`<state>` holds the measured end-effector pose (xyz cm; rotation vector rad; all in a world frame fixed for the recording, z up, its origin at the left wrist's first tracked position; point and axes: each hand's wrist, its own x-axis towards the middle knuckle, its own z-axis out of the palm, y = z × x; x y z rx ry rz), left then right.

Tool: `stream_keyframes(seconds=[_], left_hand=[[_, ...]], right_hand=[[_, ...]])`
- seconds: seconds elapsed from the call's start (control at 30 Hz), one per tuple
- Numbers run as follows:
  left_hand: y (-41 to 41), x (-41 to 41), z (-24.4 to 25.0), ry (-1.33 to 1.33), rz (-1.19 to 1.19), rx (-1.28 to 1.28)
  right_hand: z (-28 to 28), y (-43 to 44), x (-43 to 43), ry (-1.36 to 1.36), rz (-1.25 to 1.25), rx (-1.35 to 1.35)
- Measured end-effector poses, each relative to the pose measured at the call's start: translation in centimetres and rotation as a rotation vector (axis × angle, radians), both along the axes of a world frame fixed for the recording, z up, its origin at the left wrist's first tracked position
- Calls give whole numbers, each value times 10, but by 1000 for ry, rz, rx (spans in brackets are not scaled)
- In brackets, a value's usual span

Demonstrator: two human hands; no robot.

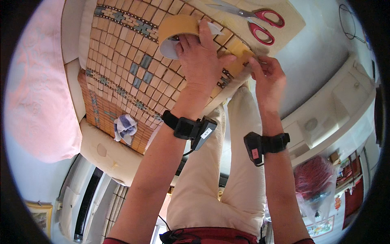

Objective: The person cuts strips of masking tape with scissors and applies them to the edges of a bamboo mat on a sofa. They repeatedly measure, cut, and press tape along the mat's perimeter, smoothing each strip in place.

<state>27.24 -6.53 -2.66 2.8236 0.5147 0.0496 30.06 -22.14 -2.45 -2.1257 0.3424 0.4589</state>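
My left hand point(199, 58) holds a roll of yellow-brown adhesive tape point(178, 24), fingers hooked inside its pale core. The hand is over a seat mat of wooden tiles point(122, 42). A strip of glossy yellowish tape point(239, 50) lies along the mat's edge, beside my left thumb. At that strip's outer end, the fingertips of my right hand point(268, 71) are pinched together on the tape; the hand is slightly blurred. A small white piece point(214, 29), its material unclear, shows beside my left index finger. Red-handled scissors point(253, 21) lie partly spread beyond the mat.
The scissors rest on a beige surface point(289, 27). A blue-and-white striped cloth point(125, 126) lies on the mat's lower part, near a cream sofa arm point(109, 152). Pink fabric point(39, 85) hangs at left. A white cabinet point(329, 113) stands at right, with a red bundle in clear plastic point(313, 177).
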Motion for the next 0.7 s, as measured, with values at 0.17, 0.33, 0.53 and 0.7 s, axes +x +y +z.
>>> stream_keyframes(seconds=[0.17,0.33,0.53,0.7], left_hand=[[0,0,3,61,17,-102],[2,-4,3,28,-24,-47],[3,-14,7,93,-73,-123],[1,-11,12,183,-52,-140]], right_hand=[[-2,10,18,162,-27,60],[-13,-1,5,128,-102,285],[-12,7,9,44,136,-11],[-25,0,3,101,72,110]])
